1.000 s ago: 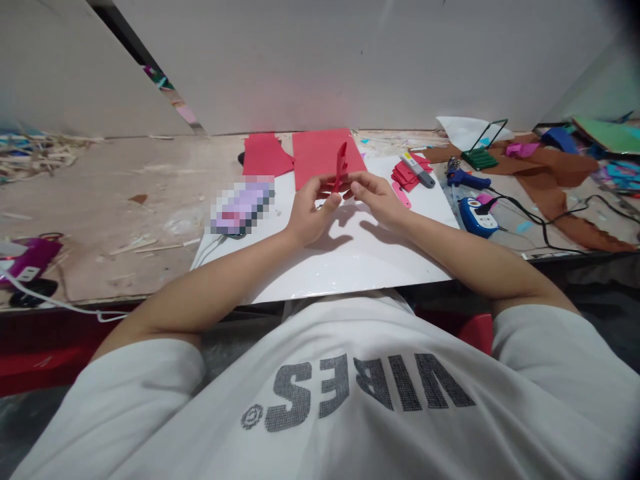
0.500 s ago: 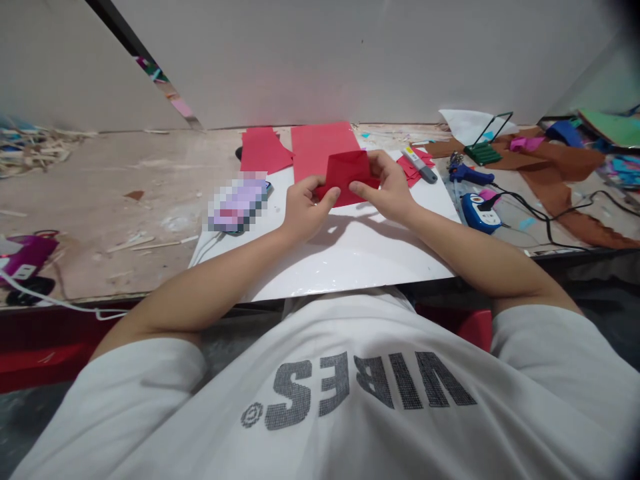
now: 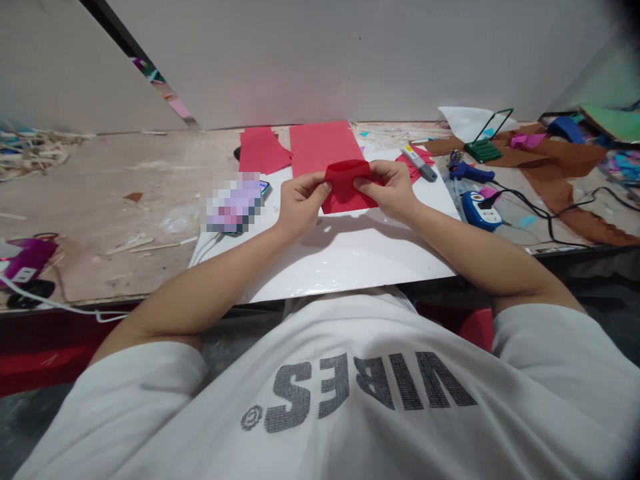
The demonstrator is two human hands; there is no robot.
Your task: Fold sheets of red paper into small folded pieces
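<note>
Over the white board (image 3: pixel 350 260), a red craft sheet (image 3: pixel 346 193) is pinched by the left hand (image 3: pixel 301 203) and right hand (image 3: pixel 394 191), curved over (seemingly not yet creased), while larger red pieces (image 3: pixel 323 147) are left flat behind.

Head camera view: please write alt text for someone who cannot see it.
A left hand and right hand hold a red piece above a white board. Red sheets lie beyond; a phone is at left, a glue gun at right.
</note>
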